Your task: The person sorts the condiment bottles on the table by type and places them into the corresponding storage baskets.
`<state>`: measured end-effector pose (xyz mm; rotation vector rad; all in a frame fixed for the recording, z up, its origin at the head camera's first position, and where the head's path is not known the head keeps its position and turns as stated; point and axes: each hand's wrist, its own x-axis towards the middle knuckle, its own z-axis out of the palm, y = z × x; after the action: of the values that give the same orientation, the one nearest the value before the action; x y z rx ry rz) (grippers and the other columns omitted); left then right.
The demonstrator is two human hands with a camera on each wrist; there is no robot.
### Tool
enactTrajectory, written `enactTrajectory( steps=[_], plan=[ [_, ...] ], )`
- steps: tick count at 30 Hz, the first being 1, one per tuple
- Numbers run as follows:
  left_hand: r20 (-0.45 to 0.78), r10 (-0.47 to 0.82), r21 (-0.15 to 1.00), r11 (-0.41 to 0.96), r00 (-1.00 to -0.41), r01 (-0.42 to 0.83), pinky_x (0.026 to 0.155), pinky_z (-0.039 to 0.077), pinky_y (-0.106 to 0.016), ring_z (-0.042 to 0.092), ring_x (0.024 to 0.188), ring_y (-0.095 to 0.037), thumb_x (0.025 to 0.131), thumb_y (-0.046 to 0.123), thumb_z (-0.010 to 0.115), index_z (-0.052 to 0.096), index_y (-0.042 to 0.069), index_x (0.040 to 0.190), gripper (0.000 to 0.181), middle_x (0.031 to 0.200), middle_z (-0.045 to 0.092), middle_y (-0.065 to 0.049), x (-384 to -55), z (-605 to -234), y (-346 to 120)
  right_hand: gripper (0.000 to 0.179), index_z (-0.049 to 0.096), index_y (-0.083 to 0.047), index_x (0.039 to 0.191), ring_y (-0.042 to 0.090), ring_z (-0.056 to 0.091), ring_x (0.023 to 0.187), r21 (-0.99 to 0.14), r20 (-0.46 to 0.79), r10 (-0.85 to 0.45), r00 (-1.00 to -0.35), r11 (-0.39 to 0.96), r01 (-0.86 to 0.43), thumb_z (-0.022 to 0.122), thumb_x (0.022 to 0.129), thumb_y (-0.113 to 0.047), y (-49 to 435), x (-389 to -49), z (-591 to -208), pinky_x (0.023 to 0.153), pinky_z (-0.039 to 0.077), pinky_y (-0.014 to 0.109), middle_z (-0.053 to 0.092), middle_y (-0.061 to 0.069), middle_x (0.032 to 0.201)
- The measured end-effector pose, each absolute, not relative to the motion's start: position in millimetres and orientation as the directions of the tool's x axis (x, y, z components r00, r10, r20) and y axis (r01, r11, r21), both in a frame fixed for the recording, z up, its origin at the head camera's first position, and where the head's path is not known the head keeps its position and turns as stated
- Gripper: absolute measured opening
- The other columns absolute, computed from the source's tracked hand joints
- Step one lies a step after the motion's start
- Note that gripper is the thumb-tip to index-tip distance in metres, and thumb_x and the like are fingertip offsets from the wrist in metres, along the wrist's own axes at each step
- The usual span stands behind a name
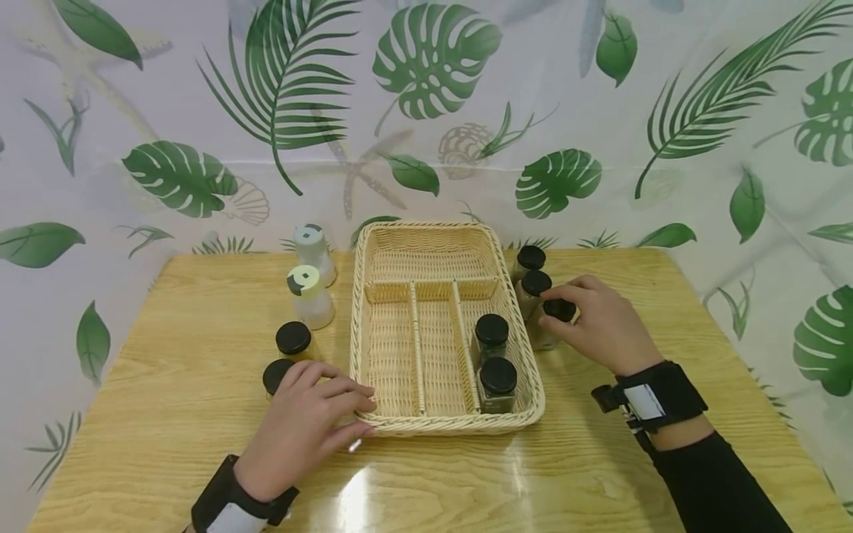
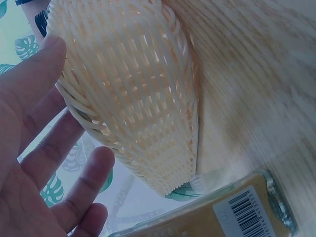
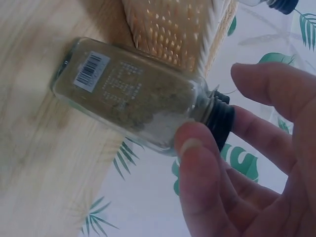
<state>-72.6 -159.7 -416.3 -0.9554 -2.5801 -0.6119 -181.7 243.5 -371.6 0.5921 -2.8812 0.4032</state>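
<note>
My left hand (image 1: 309, 414) holds the near left corner of the woven basket (image 1: 453, 424), thumb against the outer wall and forefinger over the rim. In the left wrist view, its other fingers spread loosely below that rim. On the right, my right hand (image 1: 603, 326) pinches a square glass spice jar (image 3: 138, 96) around its black lid (image 1: 560, 309). This jar stands upright beside the basket, filled with brownish-green powder and bearing a barcode label. In the basket's right compartment stand two black-lidded jars, one farther back (image 1: 492, 331) and one in front (image 1: 497, 377).
Two more black-lidded jars (image 1: 535, 283) stand behind the pinched one, along the basket's right side. Left of the basket are a white-capped shaker (image 1: 313, 248), a yellow-capped shaker (image 1: 311, 300) and two black-lidded jars (image 1: 294, 337). A leaf-print cloth (image 1: 466, 170) rises behind the wooden table (image 1: 200, 333).
</note>
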Motion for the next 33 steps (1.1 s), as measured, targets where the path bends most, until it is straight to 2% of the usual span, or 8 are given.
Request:
enactTrajectory(
  steps=[6, 15, 22, 27, 33],
  plan=[
    [0.449, 0.539, 0.279, 0.674, -0.713, 0.685, 0.091, 0.035, -0.044, 0.049, 0.098, -0.014, 0.08, 0.046, 0.07, 0.072, 0.029, 0.091, 0.02, 0.107, 0.064, 0.016, -73.0, -418.6, -160.2, 0.035, 0.068, -0.015, 0.112, 0.028, 0.056, 0.083, -0.25, 0.193, -0.37, -0.909, 0.877, -0.41, 0.07, 0.084, -0.035, 244.3, -186.6, -376.5, 0.065, 0.046, 0.045, 0.058, 0.014, 0.104],
    [0.45, 0.538, 0.269, 0.679, -0.713, 0.683, 0.091, 0.035, -0.043, 0.049, 0.098, -0.013, 0.079, 0.045, 0.072, 0.072, 0.029, 0.09, 0.019, 0.106, 0.064, 0.017, -73.3, -418.8, -160.6, 0.036, 0.065, -0.014, 0.114, 0.035, 0.058, 0.088, -0.261, 0.166, -0.371, -0.914, 0.877, -0.403, 0.072, 0.083, -0.032, 242.2, -187.8, -378.5, 0.068, 0.049, 0.049, 0.057, 0.018, 0.11],
    [0.457, 0.543, 0.274, 0.668, -0.705, 0.692, 0.091, 0.034, -0.043, 0.049, 0.098, -0.013, 0.08, 0.044, 0.071, 0.072, 0.028, 0.09, 0.019, 0.106, 0.065, 0.015, -73.0, -418.0, -159.9, 0.03, 0.063, -0.014, 0.108, 0.033, 0.057, 0.083, -0.276, 0.164, -0.349, -0.922, 0.882, -0.383, 0.071, 0.083, -0.03, 246.6, -186.7, -383.6, 0.063, 0.049, 0.046, 0.057, 0.018, 0.111],
    [0.45, 0.54, 0.269, 0.677, -0.711, 0.685, 0.092, 0.033, -0.043, 0.049, 0.099, -0.013, 0.08, 0.045, 0.071, 0.072, 0.028, 0.09, 0.02, 0.106, 0.065, 0.015, -73.2, -417.3, -160.3, 0.029, 0.063, -0.014, 0.109, 0.032, 0.057, 0.082, -0.283, 0.188, -0.344, -0.92, 0.878, -0.386, 0.069, 0.085, -0.029, 247.5, -187.1, -385.4, 0.062, 0.049, 0.046, 0.057, 0.018, 0.11],
    [0.446, 0.536, 0.282, 0.676, -0.716, 0.681, 0.092, 0.034, -0.043, 0.049, 0.098, -0.013, 0.08, 0.044, 0.072, 0.072, 0.028, 0.09, 0.019, 0.106, 0.065, 0.016, -72.8, -416.8, -161.4, 0.034, 0.063, -0.011, 0.113, 0.034, 0.057, 0.089, -0.297, 0.186, -0.33, -0.925, 0.879, -0.373, 0.07, 0.084, -0.027, 244.7, -183.0, -381.7, 0.067, 0.048, 0.048, 0.057, 0.017, 0.111]
  ],
)
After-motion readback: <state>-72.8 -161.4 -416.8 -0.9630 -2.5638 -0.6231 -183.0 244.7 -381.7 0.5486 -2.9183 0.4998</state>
